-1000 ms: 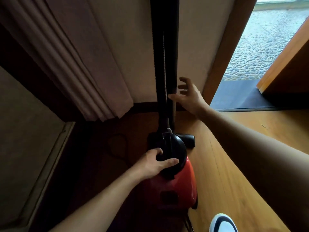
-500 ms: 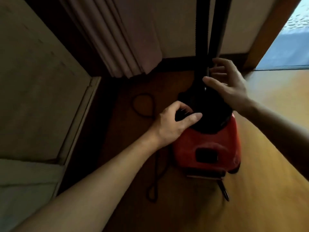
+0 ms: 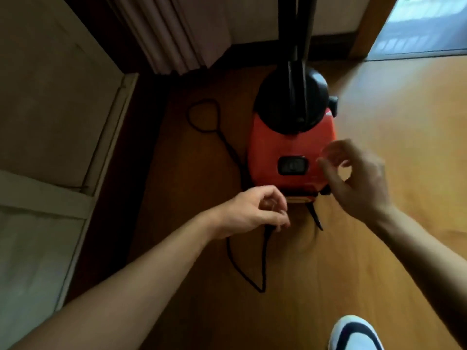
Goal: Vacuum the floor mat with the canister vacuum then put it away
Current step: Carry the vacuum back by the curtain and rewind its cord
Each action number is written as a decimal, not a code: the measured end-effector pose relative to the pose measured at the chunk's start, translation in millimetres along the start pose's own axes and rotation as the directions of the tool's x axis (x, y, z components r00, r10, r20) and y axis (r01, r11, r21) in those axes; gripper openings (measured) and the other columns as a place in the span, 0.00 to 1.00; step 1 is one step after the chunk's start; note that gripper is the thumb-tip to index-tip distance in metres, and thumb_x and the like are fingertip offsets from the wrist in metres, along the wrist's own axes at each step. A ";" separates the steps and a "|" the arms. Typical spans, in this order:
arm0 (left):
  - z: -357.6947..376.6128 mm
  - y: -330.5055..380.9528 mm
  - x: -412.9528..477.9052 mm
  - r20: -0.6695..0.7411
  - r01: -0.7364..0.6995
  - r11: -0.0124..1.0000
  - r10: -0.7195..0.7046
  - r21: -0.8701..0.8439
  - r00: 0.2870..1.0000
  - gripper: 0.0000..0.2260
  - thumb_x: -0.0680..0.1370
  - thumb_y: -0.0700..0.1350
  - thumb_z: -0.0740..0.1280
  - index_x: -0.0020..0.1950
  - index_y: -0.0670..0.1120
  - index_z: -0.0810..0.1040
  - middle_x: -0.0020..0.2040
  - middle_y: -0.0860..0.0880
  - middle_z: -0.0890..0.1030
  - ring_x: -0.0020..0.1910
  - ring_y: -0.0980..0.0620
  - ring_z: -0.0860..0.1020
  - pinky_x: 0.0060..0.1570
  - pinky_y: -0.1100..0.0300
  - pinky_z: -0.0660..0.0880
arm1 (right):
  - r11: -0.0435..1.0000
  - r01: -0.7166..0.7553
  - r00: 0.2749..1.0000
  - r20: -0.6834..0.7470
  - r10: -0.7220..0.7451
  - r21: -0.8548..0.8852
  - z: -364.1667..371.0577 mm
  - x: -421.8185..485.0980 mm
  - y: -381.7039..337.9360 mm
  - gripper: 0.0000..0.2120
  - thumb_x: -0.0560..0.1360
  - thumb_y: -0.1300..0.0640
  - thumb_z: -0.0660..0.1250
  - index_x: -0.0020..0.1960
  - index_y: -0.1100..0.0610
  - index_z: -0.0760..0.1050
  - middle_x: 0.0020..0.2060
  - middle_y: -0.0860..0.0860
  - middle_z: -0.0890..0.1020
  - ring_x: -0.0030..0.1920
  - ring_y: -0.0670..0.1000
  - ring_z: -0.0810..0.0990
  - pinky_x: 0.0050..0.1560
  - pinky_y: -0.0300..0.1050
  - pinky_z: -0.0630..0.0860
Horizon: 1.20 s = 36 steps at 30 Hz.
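The red canister vacuum stands on the wooden floor close to the wall, its black dome toward the wall. Its black wand and hose rise straight up along the wall. A black power cord loops over the floor behind and left of the canister. My left hand is at the canister's rear edge, fingers curled around the cord where it leaves the body. My right hand, blurred, hovers over the rear right corner with fingers apart and nothing in it.
A pleated curtain hangs at the back left beside a pale panel and frame. A doorway opens at the top right with a wooden jamb. My white shoe is at the bottom right on the floor.
My left hand left the black dome and dropped to the cord at the rear. My right hand let go of the wand and came down beside the canister. The view tilted downward.
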<state>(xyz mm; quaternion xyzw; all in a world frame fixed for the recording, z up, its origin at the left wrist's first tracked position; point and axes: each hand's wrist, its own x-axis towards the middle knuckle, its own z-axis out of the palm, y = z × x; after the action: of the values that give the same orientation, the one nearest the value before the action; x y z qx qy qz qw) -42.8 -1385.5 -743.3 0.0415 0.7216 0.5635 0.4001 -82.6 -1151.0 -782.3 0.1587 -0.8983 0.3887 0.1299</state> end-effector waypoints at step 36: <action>-14.8 -31.1 49.6 -0.158 -0.074 0.357 0.578 0.931 0.801 0.39 0.73 0.47 0.73 0.80 0.50 0.57 0.81 0.51 0.54 0.80 0.52 0.49 0.78 0.51 0.48 | 0.494 -0.543 0.796 0.227 0.562 0.679 13.2 -78.1 27.4 0.12 0.77 0.54 0.66 0.40 0.63 0.77 0.24 0.46 0.69 0.25 0.45 0.65 0.26 0.38 0.61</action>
<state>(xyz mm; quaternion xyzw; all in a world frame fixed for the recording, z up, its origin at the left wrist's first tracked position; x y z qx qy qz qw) -73.4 -1382.9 -795.3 0.2585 0.9534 0.1557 0.0047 -23.1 -1128.6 -836.9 -0.1041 -0.6745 0.7282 -0.0626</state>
